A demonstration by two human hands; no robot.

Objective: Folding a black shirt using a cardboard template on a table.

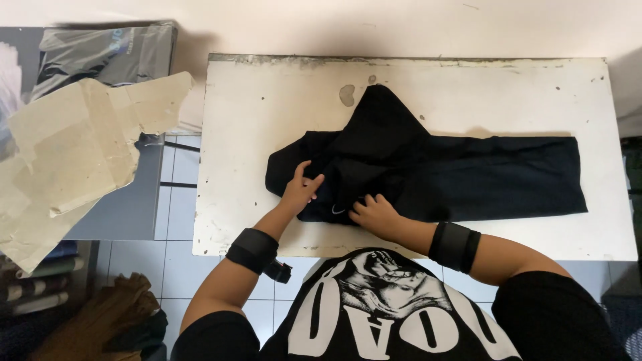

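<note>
A black garment [428, 167] lies on the white bench [254, 120], its long axis running left to right. The right portion is laid flat as a long band; the left end is bunched, with one fold peaking toward the far edge. Both hands work at that bunched left end, at the near side of the cloth.

The left hand [299, 188] sits at the leftmost lobe, fingers curled and pinching the fabric edge. The right hand [374, 212] rests just to its right, palm down, fingertips bent onto the near hem; it presses or grips the cloth, which of the two cannot be told. The hands are near each other but apart. Most of the garment extends to the right of both hands, so the right hand is the nearer to that length.

Both forearms reach forward from the near edge, each with a black wrist band [253, 249].

Off the bench to the left: creased cardboard [73, 147] and a grey bag [107, 53].
</note>
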